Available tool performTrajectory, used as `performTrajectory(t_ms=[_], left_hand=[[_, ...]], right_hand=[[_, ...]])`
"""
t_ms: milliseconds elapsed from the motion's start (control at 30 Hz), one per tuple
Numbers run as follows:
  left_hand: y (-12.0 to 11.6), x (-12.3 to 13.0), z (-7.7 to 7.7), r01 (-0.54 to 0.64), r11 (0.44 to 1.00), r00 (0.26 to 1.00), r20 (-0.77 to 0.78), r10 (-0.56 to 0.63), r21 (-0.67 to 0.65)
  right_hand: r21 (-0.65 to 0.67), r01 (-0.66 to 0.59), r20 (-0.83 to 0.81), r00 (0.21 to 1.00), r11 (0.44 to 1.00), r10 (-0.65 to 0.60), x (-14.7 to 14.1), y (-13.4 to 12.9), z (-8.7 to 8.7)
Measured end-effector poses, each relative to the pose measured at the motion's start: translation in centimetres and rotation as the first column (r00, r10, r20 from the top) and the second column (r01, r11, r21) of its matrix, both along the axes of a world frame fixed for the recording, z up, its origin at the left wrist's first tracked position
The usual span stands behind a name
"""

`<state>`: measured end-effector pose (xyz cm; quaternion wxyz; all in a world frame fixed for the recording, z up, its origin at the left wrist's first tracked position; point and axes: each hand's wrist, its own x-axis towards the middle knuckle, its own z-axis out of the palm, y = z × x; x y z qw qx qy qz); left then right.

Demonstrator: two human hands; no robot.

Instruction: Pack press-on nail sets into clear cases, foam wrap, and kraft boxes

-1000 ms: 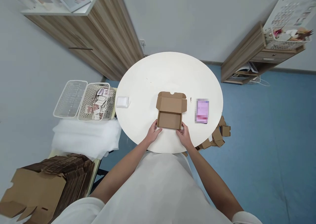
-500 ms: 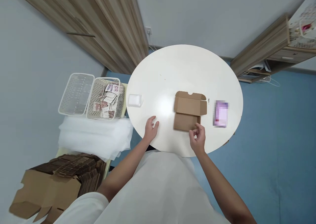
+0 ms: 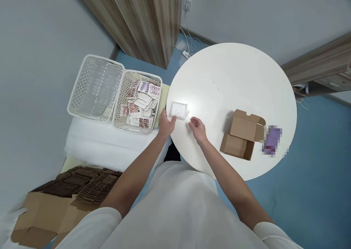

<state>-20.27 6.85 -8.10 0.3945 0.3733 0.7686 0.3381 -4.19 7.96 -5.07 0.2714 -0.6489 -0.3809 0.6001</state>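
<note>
White packet near surface edge: careless nudge could drop it. Left hand spread, contact unclear; right hand loosely parted, empty.

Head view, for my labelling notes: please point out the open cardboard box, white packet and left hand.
Open cardboard box (image 3: 242, 129): head view, lid's inner face.
White packet (image 3: 178, 110): head view, middle of top.
Left hand (image 3: 166, 125): head view, its back.

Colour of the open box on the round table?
Plain brown: the open box shows best in the current head view.
</note>
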Motion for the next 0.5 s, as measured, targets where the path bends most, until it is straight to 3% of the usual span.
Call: performTrajectory(t_ms=[233,367,500], left_hand=[[1.6,0.0,0.8,0.153,0.985,0.983,-0.112,-0.144,0.084],[2.0,-0.2,0.6,0.145,0.985,0.984,-0.121,-0.133,0.093],[2.1,-0.6,0.2,0.111,0.99,0.986,-0.137,-0.098,0.091]], right_hand=[[0.084,-0.065,0.197,0.979,0.994,0.047,-3.2,3.0,-0.9],[0.163,-0.148,0.258,0.961,0.975,0.103,-3.6,3.2,-1.8],[0.153,-0.158,0.233,0.965,0.976,0.119,-3.4,3.5,-2.5]])
